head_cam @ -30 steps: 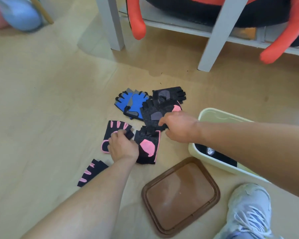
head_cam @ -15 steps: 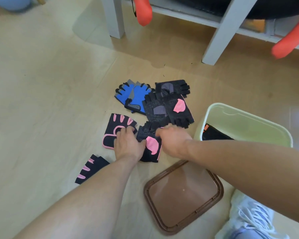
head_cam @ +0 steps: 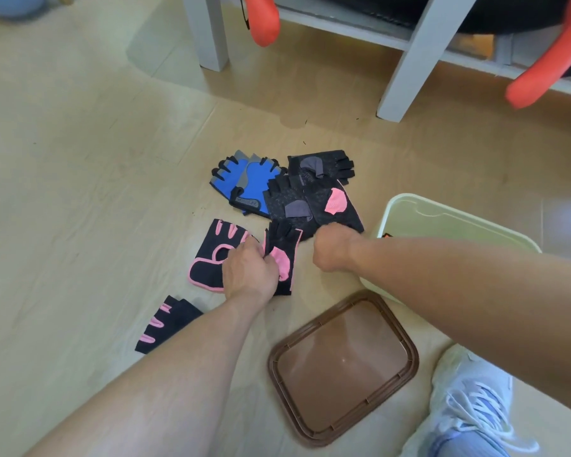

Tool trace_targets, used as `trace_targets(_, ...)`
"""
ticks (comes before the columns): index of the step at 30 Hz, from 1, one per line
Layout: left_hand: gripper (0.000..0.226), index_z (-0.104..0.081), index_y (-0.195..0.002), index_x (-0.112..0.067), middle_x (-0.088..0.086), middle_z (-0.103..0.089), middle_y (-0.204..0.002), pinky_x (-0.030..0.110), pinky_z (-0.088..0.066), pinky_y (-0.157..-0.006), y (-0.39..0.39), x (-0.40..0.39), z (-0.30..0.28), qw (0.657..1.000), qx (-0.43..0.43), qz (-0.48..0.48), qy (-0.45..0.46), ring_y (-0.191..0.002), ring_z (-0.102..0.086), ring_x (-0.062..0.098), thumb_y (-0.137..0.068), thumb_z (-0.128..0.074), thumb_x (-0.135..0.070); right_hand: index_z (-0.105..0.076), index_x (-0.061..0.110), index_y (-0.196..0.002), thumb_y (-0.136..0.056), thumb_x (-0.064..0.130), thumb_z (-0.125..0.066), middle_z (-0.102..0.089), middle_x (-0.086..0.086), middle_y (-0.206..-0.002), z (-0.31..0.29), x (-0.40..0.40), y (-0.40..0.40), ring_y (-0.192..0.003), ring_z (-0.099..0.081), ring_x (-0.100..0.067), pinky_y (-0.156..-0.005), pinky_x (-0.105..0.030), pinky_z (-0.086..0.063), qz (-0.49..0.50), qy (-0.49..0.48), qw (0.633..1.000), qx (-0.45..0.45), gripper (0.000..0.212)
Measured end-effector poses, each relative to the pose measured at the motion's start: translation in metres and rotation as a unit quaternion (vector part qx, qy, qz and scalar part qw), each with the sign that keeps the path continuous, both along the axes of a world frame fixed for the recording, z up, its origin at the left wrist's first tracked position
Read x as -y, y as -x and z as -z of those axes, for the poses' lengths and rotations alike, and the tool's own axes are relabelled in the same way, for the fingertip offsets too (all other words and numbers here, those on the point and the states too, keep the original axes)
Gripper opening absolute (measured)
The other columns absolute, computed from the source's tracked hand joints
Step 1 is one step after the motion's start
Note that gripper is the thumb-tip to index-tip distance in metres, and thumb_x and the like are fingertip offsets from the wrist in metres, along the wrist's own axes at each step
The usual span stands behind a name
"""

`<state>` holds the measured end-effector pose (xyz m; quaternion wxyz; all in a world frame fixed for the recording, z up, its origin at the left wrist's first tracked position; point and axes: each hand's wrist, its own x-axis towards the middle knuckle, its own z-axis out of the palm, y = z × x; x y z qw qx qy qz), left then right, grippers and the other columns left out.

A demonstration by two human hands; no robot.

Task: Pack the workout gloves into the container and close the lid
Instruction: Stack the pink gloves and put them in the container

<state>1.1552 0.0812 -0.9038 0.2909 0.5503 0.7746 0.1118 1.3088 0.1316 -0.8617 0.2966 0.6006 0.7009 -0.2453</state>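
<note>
Workout gloves lie in a heap on the wooden floor: a blue pair (head_cam: pixel 244 183), two black-and-grey ones (head_cam: pixel 320 164), a black glove with a pink patch (head_cam: pixel 333 204), a black glove with pink trim (head_cam: pixel 211 255) and another by my forearm (head_cam: pixel 165 324). My left hand (head_cam: pixel 249 272) grips a folded black-and-pink glove (head_cam: pixel 284 255). My right hand (head_cam: pixel 332 250) is a fist at the lower edge of the pink-patch glove and seems to pinch it. The pale container (head_cam: pixel 406 206) stands open to the right, with something dark inside. Its brown lid (head_cam: pixel 343 367) lies on the floor in front.
White shelf legs (head_cam: pixel 211 31) (head_cam: pixel 409 61) stand behind the gloves, with orange padded pieces (head_cam: pixel 262 21) (head_cam: pixel 541 77) hanging from the shelf. My white sneaker (head_cam: pixel 468 397) rests right of the lid. A blue ball (head_cam: pixel 10 4) sits at the far top left.
My right hand has left the black-and-pink glove and moved right, up to the edge of the pink-patch glove. My left hand has closed around the black-and-pink glove and bunched it.
</note>
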Motion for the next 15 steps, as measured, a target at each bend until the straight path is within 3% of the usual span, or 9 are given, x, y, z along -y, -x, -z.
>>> trace_targets(1, 0.009, -0.048, -0.083, -0.014, 0.004, -0.059, -0.077, 0.041, -0.047, -0.065, -0.002, -0.003, -0.003, 0.999, 0.041, -0.031, 0.004, -0.076, -0.057, 0.029, -0.091, -0.053, -0.015, -0.061, 0.006, -0.099, -0.094, 0.008, -0.05, -0.065, -0.015, -0.109, -0.004, -0.002, -0.004, -0.092, -0.06, -0.03, -0.084, -0.038, -0.056, 0.023, -0.047, 0.998, -0.028, 0.013)
trace_targets(3, 0.005, -0.045, -0.091, -0.015, 0.001, -0.054, -0.073, 0.038, -0.043, -0.06, -0.008, -0.01, -0.014, 0.99, 0.105, -0.096, 0.014, -0.071, -0.055, 0.028, -0.093, -0.048, -0.012, -0.064, 0.006, -0.091, -0.093, 0.011, -0.062, -0.065, -0.009, -0.092, -0.013, -0.012, -0.014, -0.078, -0.063, -0.027, -0.071, -0.034, -0.057, 0.063, -0.138, 0.986, -0.063, 0.005)
trace_targets(6, 0.022, -0.047, -0.116, -0.017, -0.004, -0.057, -0.078, 0.041, -0.051, -0.072, -0.016, -0.017, -0.032, 0.971, 0.175, -0.16, 0.011, -0.079, -0.059, 0.028, -0.095, -0.048, -0.009, -0.073, 0.014, -0.078, -0.089, 0.005, -0.063, -0.072, -0.005, -0.082, -0.025, -0.031, -0.034, -0.078, -0.07, -0.028, -0.073, -0.036, -0.061, 0.139, -0.207, 0.958, -0.144, 0.017)
trace_targets(9, 0.044, -0.047, -0.138, -0.021, 0.002, -0.069, -0.109, 0.038, -0.053, -0.084, -0.024, -0.024, -0.041, 0.948, 0.244, -0.204, 0.007, -0.097, -0.062, 0.026, -0.096, -0.051, -0.009, -0.071, 0.025, -0.085, -0.09, 0.01, -0.063, -0.07, 0.008, -0.081, -0.05, -0.037, -0.049, -0.08, -0.069, -0.018, -0.072, -0.033, -0.06, 0.22, -0.247, 0.905, -0.268, 0.018)
trace_targets(11, 0.033, -0.06, -0.127, -0.019, 0.003, -0.071, -0.114, 0.041, -0.053, -0.092, -0.028, -0.029, -0.049, 0.944, 0.261, -0.203, 0.003, -0.104, -0.063, 0.029, -0.095, -0.053, -0.01, -0.063, 0.024, -0.091, -0.085, 0.012, -0.063, -0.065, 0.01, -0.079, -0.071, -0.03, -0.053, -0.074, -0.062, -0.012, -0.063, -0.028, -0.053, 0.243, -0.285, 0.863, -0.339, 0.013)
trace_targets(15, 0.023, -0.071, -0.103, -0.021, -0.001, -0.074, -0.094, 0.036, -0.054, -0.077, -0.036, -0.04, -0.08, 0.934, 0.304, -0.187, -0.015, -0.09, -0.069, 0.025, -0.096, -0.052, -0.009, -0.06, 0.023, -0.092, -0.081, 0.002, -0.055, -0.061, 0.005, -0.083, -0.107, -0.004, -0.071, -0.07, -0.055, -0.014, -0.057, -0.027, -0.046, 0.275, -0.283, 0.796, -0.459, 0.025)
